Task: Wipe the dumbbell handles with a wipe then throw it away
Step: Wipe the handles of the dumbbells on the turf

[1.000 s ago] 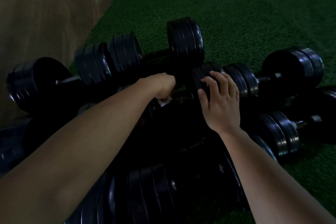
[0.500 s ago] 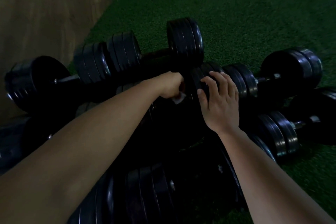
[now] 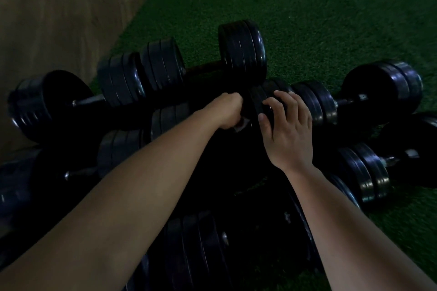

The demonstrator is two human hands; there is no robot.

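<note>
On dim green turf (image 3: 307, 19) lies a pile of black dumbbells (image 3: 241, 54). The left hand (image 3: 228, 111), fingers closed on a white wipe (image 3: 241, 125), probably rubs a hidden handle; the right hand (image 3: 287, 132), fingers spread, steadies the plate (image 3: 259, 101).

Both my bare forearms reach forward and down. My left hand (image 3: 228, 111) is curled into a closed fist, knuckles away from me. My right hand (image 3: 287, 125) is spread, fingers (image 3: 272, 104) bent, palm down.
</note>
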